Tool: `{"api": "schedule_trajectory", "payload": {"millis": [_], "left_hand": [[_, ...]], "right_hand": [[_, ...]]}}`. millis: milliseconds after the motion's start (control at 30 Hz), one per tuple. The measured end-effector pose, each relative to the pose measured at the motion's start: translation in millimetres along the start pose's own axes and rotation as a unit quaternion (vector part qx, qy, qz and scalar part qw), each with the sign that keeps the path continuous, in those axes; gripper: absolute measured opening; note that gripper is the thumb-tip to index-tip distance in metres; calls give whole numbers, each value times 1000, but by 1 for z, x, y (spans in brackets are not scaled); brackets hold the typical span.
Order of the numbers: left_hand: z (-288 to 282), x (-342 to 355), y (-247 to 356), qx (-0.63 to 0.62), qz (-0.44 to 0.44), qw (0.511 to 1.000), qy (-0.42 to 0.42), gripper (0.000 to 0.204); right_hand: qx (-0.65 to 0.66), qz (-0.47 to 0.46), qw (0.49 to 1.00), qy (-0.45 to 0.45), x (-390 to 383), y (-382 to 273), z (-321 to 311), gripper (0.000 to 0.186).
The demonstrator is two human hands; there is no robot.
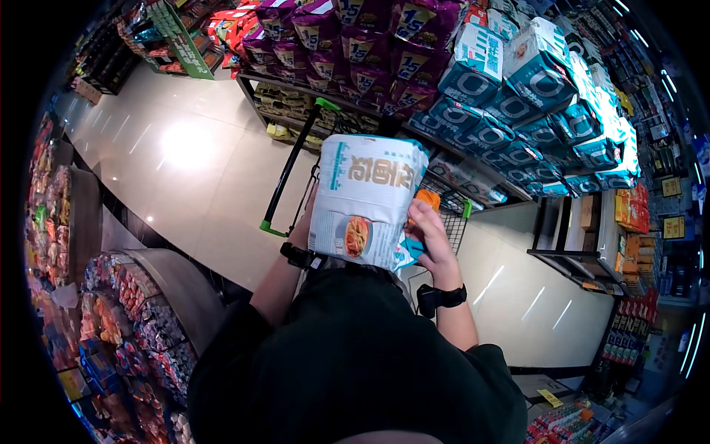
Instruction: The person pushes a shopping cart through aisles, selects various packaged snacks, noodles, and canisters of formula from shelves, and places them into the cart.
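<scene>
I hold a large white multipack bag (366, 196) with a food picture and teal trim up in front of my chest. My left hand (302, 229) is mostly hidden behind the bag's left side and grips it there. My right hand (430, 237) clasps the bag's lower right edge, fingers curled around it. Both wrists wear black bands. Under and behind the bag stands a shopping cart (451, 218) with a black bar and green handle ends; something orange lies in it.
Shelves ahead hold purple packs (355, 44) and teal packs (518, 103). A round display of small wrapped goods (133, 325) stands at my left. Glossy pale floor (185, 155) runs along the aisle. More shelving (629, 222) fills the right.
</scene>
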State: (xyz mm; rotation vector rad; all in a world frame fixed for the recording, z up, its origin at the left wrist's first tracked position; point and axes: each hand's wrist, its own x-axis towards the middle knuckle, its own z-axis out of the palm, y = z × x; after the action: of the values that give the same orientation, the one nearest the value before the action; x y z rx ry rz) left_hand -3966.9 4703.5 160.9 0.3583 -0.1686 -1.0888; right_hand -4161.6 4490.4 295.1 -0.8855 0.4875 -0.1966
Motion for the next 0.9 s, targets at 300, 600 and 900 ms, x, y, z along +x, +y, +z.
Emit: {"api": "schedule_trajectory", "payload": {"millis": [300,600,900], "left_hand": [[-52,13,30,59,-95,992,62,51],[-86,54,136,876,191,369,247,58],[-133,61,148,789,-46,457,409,37]], "right_hand": [[-96,31,995,16,19,42,-3,17],[-250,27,952,175,73,77,3,17],[-397,52,896,193,194,137,-114,41]]}}
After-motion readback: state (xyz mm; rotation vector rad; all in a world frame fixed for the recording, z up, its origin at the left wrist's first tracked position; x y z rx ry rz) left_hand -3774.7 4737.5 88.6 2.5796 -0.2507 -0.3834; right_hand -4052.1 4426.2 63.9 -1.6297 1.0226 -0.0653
